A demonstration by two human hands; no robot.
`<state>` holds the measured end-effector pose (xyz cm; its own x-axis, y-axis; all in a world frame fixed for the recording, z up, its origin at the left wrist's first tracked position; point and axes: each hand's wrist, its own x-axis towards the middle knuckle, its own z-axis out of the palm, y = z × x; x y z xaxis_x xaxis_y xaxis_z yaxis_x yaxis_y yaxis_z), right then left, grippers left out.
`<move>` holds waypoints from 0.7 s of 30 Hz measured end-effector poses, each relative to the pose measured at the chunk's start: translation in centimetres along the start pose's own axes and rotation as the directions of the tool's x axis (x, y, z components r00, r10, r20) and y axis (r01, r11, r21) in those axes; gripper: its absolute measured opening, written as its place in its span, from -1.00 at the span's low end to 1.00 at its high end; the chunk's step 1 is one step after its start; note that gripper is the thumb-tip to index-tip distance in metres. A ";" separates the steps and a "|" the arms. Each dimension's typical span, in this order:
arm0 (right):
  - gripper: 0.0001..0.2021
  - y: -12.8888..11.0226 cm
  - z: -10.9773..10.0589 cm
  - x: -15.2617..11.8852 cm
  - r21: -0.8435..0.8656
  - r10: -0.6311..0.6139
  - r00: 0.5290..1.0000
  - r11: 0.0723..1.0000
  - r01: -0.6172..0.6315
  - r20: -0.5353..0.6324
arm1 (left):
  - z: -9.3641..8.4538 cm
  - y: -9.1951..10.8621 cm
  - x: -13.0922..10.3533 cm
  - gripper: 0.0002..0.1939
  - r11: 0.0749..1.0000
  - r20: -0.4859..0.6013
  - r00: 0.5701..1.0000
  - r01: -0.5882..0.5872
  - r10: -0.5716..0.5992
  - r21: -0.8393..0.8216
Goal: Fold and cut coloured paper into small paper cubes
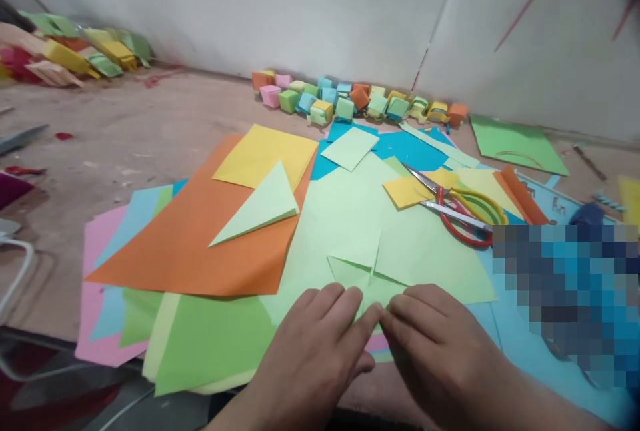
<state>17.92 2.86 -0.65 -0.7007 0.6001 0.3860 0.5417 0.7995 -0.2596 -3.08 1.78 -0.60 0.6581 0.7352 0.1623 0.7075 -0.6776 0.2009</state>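
Note:
A small pale green paper square (367, 276), with its corners folded toward the middle, lies near the front edge of the paper pile. My left hand (320, 331) and my right hand (430, 331) press on its near part, fingers curled and fingertips almost meeting. Parts of the paper under the fingers are hidden. Beneath it spreads a larger pale green sheet (330, 218). To the left, a folded pale green triangle (263, 208) rests on an orange sheet (190, 231) and partly over a yellow sheet (265, 154).
Red-and-yellow-handled scissors (450, 208) lie open-bladed at right, on paper scraps. Several small folded paper boxes (330, 98) line the wall, with another heap (85, 51) at far left. A green sheet (517, 144) lies at back right. A white cable (25, 271) runs along the left edge.

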 end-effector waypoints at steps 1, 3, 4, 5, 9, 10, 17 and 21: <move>-0.80 0.0 0.0 0.0 -0.006 0.001 1.000 1.000 -0.001 0.010 | 0.0 -0.1 -0.1 -0.46 1.000 0.003 1.000 -0.014 0.013 0.008; -0.81 0.1 0.0 -0.1 -0.021 0.012 0.999 1.000 -0.011 0.032 | -0.1 -0.3 -0.2 -0.52 0.999 -0.001 0.999 -0.049 0.049 0.016; -0.81 0.1 0.0 -0.1 -0.029 0.016 0.999 0.999 -0.015 0.039 | -0.2 -0.4 -0.3 -0.56 0.998 -0.006 0.998 -0.064 0.064 0.017; -0.81 0.1 0.0 -0.1 -0.034 0.016 0.999 0.999 -0.014 0.045 | -0.4 -0.5 -0.4 -0.60 0.997 -0.014 0.997 -0.075 0.075 0.015; -0.79 0.1 0.0 -0.1 -0.048 -0.001 0.999 0.999 0.003 0.041 | -0.8 -0.6 -0.9 -0.70 0.998 -0.029 0.998 -0.063 0.062 -0.008; -0.79 0.1 0.0 0.0 -0.049 -0.006 0.999 0.999 0.008 0.039 | -0.8 -0.5 -1.0 -0.71 0.998 -0.032 0.998 -0.056 0.055 -0.011; -0.81 0.3 -0.5 0.2 -0.069 -0.011 1.000 0.998 0.010 -0.017 | -0.9 0.2 -1.2 -0.91 0.997 -0.083 0.996 0.011 -0.018 -0.080; -0.78 1.1 -1.0 0.4 -0.175 -0.050 0.998 0.983 0.054 0.028 | -0.2 0.5 -0.4 -0.89 0.993 -0.071 0.994 0.071 -0.078 -0.093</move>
<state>18.64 3.95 0.12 -0.7398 0.5596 0.3736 0.5758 0.8138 -0.0788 -3.04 1.19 -0.35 0.5809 0.7851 0.2147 0.7252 -0.6190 0.3014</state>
